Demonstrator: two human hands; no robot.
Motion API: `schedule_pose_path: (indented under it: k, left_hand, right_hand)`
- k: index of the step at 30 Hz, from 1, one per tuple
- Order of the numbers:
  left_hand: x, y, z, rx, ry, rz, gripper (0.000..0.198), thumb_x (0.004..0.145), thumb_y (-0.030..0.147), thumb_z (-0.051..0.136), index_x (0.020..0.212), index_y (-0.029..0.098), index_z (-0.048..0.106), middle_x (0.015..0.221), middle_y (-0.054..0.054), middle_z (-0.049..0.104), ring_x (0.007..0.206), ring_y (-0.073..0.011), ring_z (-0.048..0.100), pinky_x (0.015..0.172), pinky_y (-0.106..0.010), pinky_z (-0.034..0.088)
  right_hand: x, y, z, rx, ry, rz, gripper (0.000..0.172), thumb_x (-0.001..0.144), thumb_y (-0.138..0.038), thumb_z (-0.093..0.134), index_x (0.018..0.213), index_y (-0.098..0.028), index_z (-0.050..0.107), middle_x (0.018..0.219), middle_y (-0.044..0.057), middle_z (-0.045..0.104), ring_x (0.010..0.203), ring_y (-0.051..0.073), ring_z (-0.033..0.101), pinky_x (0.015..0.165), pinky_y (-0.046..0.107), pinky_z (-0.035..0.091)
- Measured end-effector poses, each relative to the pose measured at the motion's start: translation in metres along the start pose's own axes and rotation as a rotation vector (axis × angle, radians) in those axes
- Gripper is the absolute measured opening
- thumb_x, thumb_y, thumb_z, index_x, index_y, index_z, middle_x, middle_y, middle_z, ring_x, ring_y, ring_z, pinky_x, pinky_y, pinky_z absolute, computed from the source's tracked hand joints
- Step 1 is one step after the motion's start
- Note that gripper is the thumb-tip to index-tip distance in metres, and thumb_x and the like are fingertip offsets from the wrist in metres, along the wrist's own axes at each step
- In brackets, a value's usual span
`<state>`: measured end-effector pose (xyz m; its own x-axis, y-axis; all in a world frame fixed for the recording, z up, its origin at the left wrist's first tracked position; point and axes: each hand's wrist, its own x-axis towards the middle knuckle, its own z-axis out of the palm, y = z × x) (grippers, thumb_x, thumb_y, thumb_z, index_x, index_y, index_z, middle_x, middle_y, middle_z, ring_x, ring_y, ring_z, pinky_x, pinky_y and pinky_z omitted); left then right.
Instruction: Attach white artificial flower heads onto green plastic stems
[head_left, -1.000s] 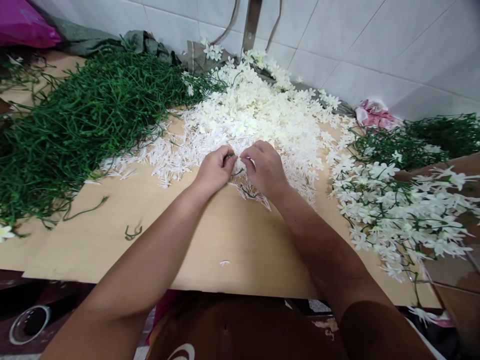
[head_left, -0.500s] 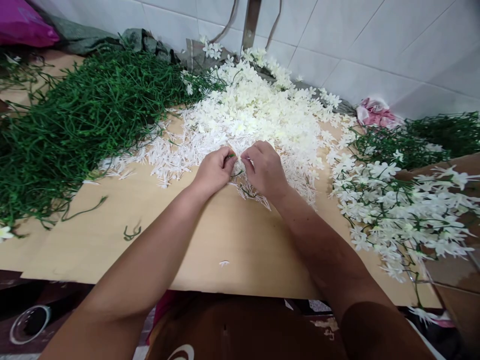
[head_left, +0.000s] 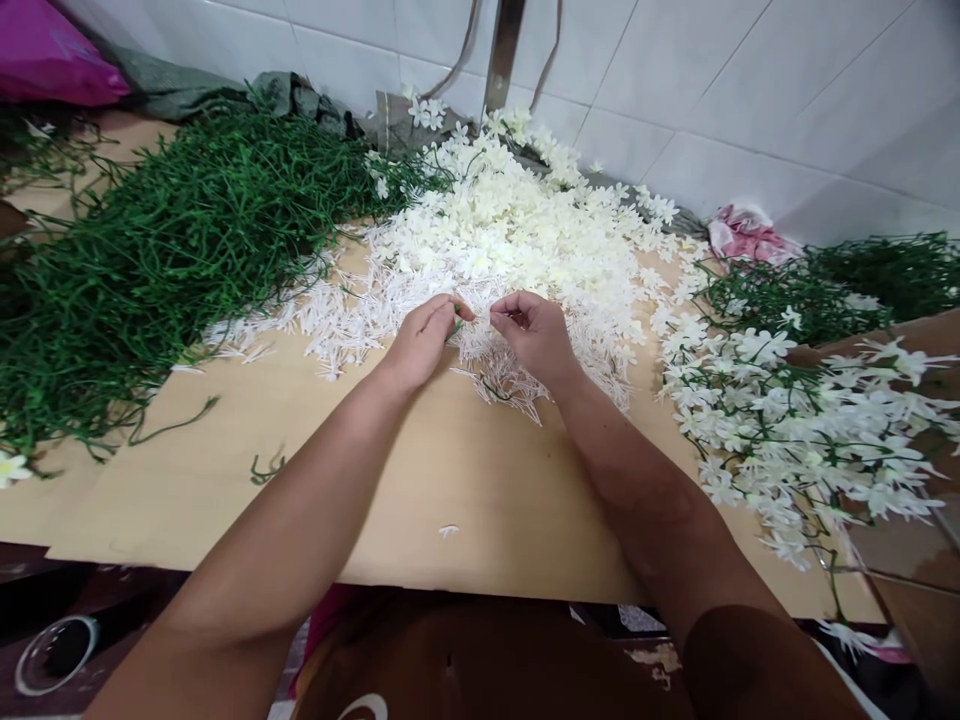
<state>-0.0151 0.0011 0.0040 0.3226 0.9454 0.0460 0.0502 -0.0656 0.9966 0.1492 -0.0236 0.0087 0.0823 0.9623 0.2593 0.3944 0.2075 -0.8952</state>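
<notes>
My left hand is closed around a green plastic stem, part of which shows beside the fingers. A short gap away, my right hand makes a pinch with thumb and fingertips; whatever sits in it is too small to name. Under and between both hands lies a spread of thin white plastic sticks. Just beyond them rises a heap of white artificial flower heads.
A large pile of green stems fills the left side. Flowers on green stems lie at the right, before more greenery. A tiled wall closes off the back. Loose stem bits lie on the cardboard.
My hands have moved slightly apart; the fingertips were nearly together before. My right hand has shifted a little right and down, and the left has turned slightly.
</notes>
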Motion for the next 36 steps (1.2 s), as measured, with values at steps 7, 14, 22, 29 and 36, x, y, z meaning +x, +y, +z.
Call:
schedule_pose_path:
  k: [7, 14, 22, 29, 36]
  left_hand:
    - [0.001, -0.004, 0.007, 0.082, -0.101, -0.011, 0.014, 0.084, 0.018, 0.048, 0.072, 0.016, 0.055, 0.057, 0.004, 0.045, 0.054, -0.0085, 0.038, 0.057, -0.023, 0.032]
    - [0.0, 0.002, 0.005, 0.138, -0.073, -0.033, 0.017, 0.083, 0.019, 0.05, 0.07, 0.014, 0.06, 0.057, 0.004, 0.05, 0.053, -0.0085, 0.042, 0.055, -0.023, 0.034]
    - [0.0, 0.002, 0.004, 0.127, -0.086, -0.046, 0.018, 0.085, 0.019, 0.05, 0.071, 0.014, 0.061, 0.055, 0.004, 0.049, 0.053, -0.0083, 0.043, 0.057, -0.023, 0.034]
    - [-0.001, 0.005, 0.004, 0.165, -0.105, -0.053, 0.025, 0.084, 0.02, 0.05, 0.06, 0.016, 0.052, 0.054, 0.004, 0.046, 0.052, -0.0084, 0.041, 0.056, -0.023, 0.033]
    - [-0.001, -0.001, 0.001, 0.22, -0.156, -0.032, 0.028, 0.086, 0.024, 0.047, 0.06, 0.017, 0.048, 0.055, 0.003, 0.047, 0.054, -0.0087, 0.041, 0.057, -0.024, 0.033]
  right_hand:
    - [-0.002, -0.006, 0.0, 0.029, -0.028, -0.079, 0.004, 0.074, -0.017, 0.064, 0.071, -0.019, 0.062, 0.07, -0.001, 0.064, 0.065, 0.011, 0.055, 0.065, 0.03, 0.047]
    - [-0.003, -0.006, -0.007, -0.224, -0.03, -0.257, 0.007, 0.079, -0.016, 0.059, 0.073, -0.019, 0.059, 0.074, 0.001, 0.062, 0.072, 0.014, 0.055, 0.071, 0.032, 0.047]
    - [-0.004, -0.009, -0.01, -0.348, -0.046, -0.38, 0.012, 0.082, -0.015, 0.055, 0.072, -0.02, 0.053, 0.074, 0.001, 0.059, 0.072, 0.015, 0.053, 0.07, 0.032, 0.044]
    - [-0.004, -0.007, -0.01, -0.424, -0.071, -0.461, 0.012, 0.084, -0.017, 0.053, 0.073, -0.022, 0.05, 0.073, 0.002, 0.057, 0.074, 0.017, 0.052, 0.071, 0.034, 0.041]
    - [-0.004, -0.004, -0.009, -0.362, -0.09, -0.419, 0.012, 0.082, -0.017, 0.056, 0.071, -0.021, 0.053, 0.073, 0.002, 0.06, 0.074, 0.016, 0.053, 0.072, 0.033, 0.045]
